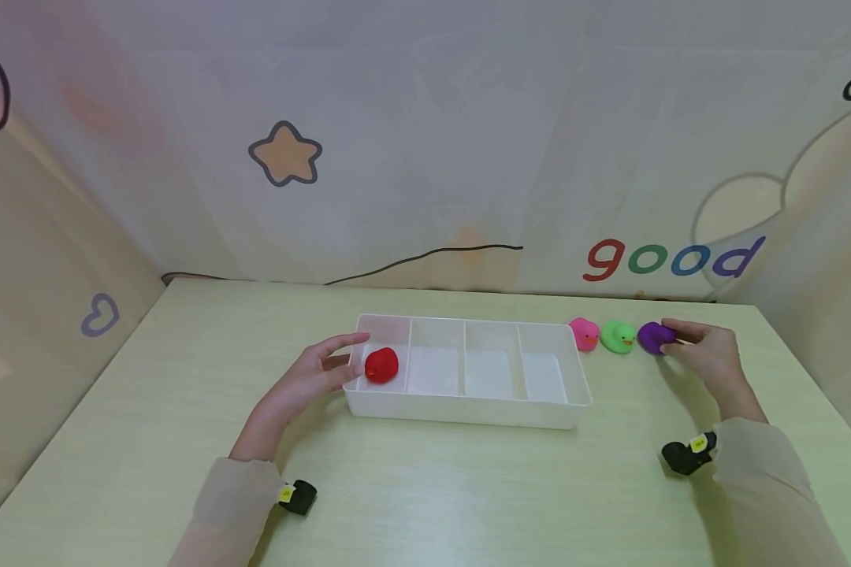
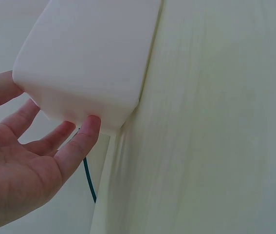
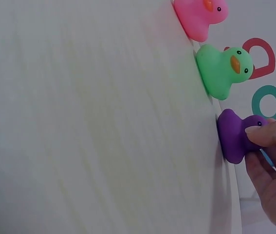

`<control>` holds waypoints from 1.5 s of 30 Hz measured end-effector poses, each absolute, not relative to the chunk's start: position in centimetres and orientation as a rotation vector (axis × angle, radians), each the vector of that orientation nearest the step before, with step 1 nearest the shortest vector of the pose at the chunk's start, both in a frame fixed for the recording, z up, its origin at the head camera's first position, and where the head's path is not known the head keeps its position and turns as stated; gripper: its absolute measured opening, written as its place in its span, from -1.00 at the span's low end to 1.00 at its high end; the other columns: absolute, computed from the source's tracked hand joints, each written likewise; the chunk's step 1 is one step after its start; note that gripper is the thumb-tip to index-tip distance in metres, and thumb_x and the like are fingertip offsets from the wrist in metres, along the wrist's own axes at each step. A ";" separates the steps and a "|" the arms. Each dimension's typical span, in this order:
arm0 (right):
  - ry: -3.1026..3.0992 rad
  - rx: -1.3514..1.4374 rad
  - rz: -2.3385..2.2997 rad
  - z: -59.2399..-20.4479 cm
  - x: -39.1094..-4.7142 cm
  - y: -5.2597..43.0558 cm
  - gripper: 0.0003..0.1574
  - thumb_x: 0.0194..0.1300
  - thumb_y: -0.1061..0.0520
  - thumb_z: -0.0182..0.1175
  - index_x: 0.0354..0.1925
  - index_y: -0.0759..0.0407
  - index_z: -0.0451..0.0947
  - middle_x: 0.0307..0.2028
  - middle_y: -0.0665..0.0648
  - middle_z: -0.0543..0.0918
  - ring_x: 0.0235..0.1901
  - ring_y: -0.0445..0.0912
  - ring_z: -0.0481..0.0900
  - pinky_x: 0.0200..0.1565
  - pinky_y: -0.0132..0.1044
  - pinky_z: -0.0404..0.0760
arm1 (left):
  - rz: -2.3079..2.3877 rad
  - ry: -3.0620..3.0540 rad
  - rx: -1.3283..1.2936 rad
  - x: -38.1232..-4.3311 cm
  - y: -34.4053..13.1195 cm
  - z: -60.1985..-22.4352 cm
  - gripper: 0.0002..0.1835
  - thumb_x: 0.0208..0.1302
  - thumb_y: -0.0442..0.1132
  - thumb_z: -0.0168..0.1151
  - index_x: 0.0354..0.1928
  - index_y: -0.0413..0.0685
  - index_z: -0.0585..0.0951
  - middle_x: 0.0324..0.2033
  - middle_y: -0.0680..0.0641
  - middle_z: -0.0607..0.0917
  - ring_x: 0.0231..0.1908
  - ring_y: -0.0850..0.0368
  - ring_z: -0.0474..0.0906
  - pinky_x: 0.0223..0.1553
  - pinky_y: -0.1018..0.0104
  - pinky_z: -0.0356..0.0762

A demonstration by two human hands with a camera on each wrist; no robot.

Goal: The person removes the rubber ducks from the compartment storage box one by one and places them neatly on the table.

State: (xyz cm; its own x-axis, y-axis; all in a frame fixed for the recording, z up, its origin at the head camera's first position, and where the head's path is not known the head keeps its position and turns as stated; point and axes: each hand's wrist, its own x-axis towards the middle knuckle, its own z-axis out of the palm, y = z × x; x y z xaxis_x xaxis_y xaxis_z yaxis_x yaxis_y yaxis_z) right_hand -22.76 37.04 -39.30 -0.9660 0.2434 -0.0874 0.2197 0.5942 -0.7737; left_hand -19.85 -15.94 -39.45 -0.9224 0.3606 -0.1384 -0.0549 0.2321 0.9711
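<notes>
A long white box (image 1: 461,409) with several compartments in a row lies on the table. Inside its leftmost compartment sits a red toy (image 1: 381,365), probably a duck like the others. My left hand (image 1: 319,370) touches the left end of the box, fingers spread; the left wrist view shows fingertips against the end wall (image 2: 74,100). To the right of the box stand a pink rubber duck (image 1: 585,335), a green one (image 1: 618,337) and a purple rubber duck (image 1: 655,338). The thumb and fingers of my right hand (image 1: 709,358) pinch the purple duck by its head (image 3: 253,122).
The pale table (image 1: 425,496) ends at a printed cloth backdrop (image 1: 425,157) behind and at both sides. Its far edge runs close behind the ducks. Black wrist cameras (image 1: 299,498) sit at both sleeves.
</notes>
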 end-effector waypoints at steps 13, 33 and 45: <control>-2.728 -0.386 1.375 -39.1 -22.2 36.8 -0.32 0.23 0.19 0.15 0.27 0.32 0.20 0.28 0.32 0.19 0.27 0.18 0.16 0.20 -0.13 0.24 | 1.739 2.176 0.297 -19.9 -15.9 -39.5 -0.45 0.25 -0.31 0.08 0.30 -0.03 0.28 0.31 -0.15 0.16 0.27 -0.25 0.10 0.07 -0.02 0.39; -2.469 -0.119 1.554 -39.1 -21.6 34.9 -0.29 0.05 0.19 0.33 0.20 0.12 0.38 0.24 -0.03 0.33 0.20 -0.16 0.31 -0.03 -0.64 0.36 | 1.750 2.177 0.333 -19.8 -15.9 -39.5 -0.46 0.26 -0.35 0.05 0.30 -0.07 0.27 0.24 -0.25 0.27 0.03 -0.16 0.40 0.02 0.01 0.43; -2.546 0.113 1.373 -35.8 -18.6 28.6 -0.36 0.13 0.24 0.25 0.18 0.34 0.34 0.11 0.21 0.44 -0.08 -0.44 0.43 -0.09 -0.62 0.40 | 1.734 2.193 0.326 -19.8 -15.9 -39.4 -0.46 0.27 -0.35 0.05 0.30 -0.05 0.28 0.26 -0.23 0.24 0.06 -0.18 0.39 0.02 0.02 0.43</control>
